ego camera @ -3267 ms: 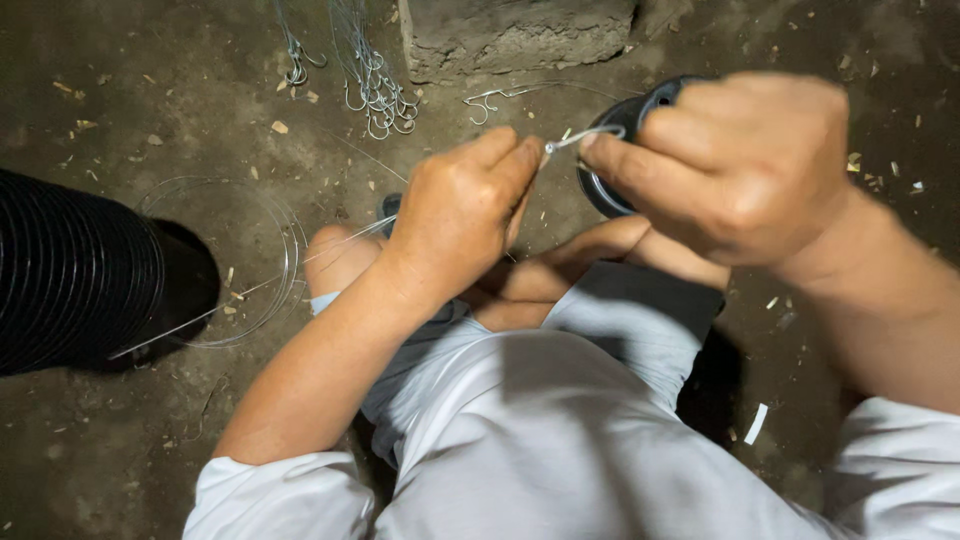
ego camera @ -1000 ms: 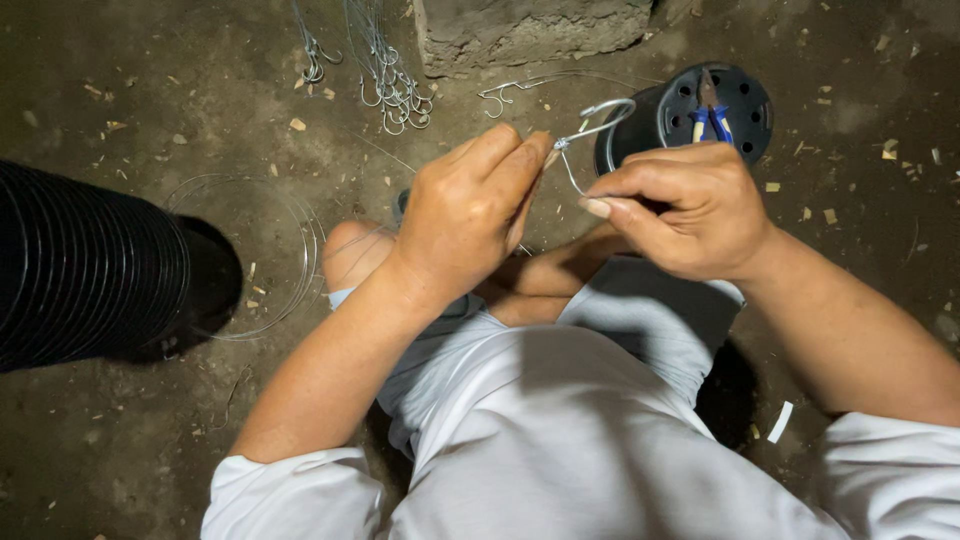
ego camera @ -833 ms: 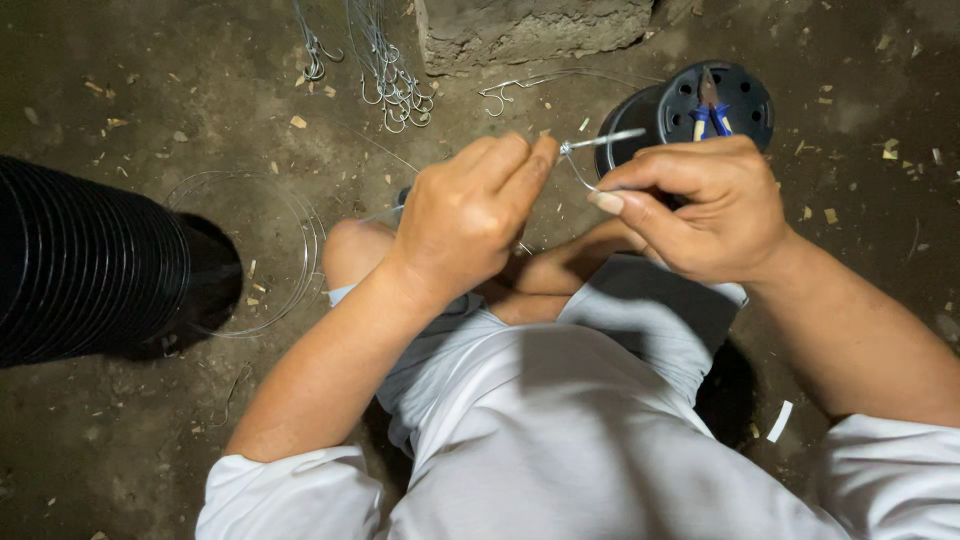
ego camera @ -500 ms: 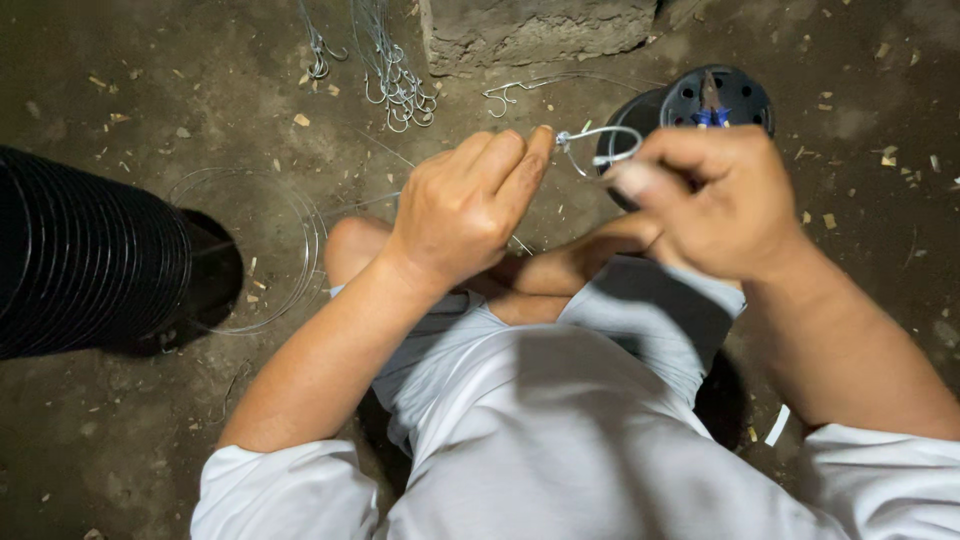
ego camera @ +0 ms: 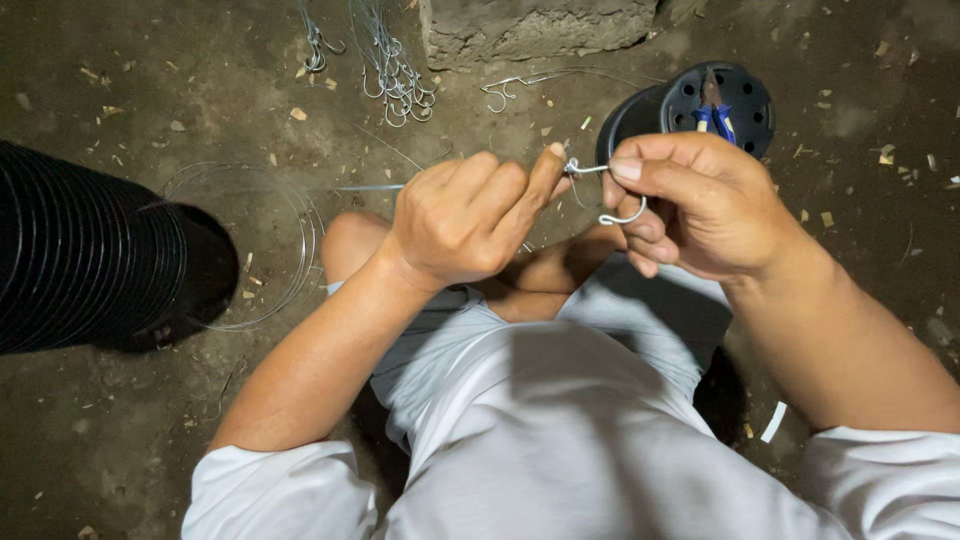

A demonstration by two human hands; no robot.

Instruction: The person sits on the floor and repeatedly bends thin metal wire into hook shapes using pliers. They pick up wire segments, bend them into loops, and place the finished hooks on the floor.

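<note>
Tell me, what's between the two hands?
In the head view, a thin wire hook spans the gap between the left hand and right hand; both pinch it.

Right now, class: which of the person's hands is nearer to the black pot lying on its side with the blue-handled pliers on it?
Right. The right hand sits just in front of the black pot, overlapping its lower edge in view. The left hand is farther off, across the bent wire from it.

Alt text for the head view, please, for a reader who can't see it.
Seen from above, a seated person's left hand and right hand pinch a thin wire hook between them. A stack of black pots lies at left on the dirt floor, with finished wire hooks and an upturned black pot beyond.
</note>
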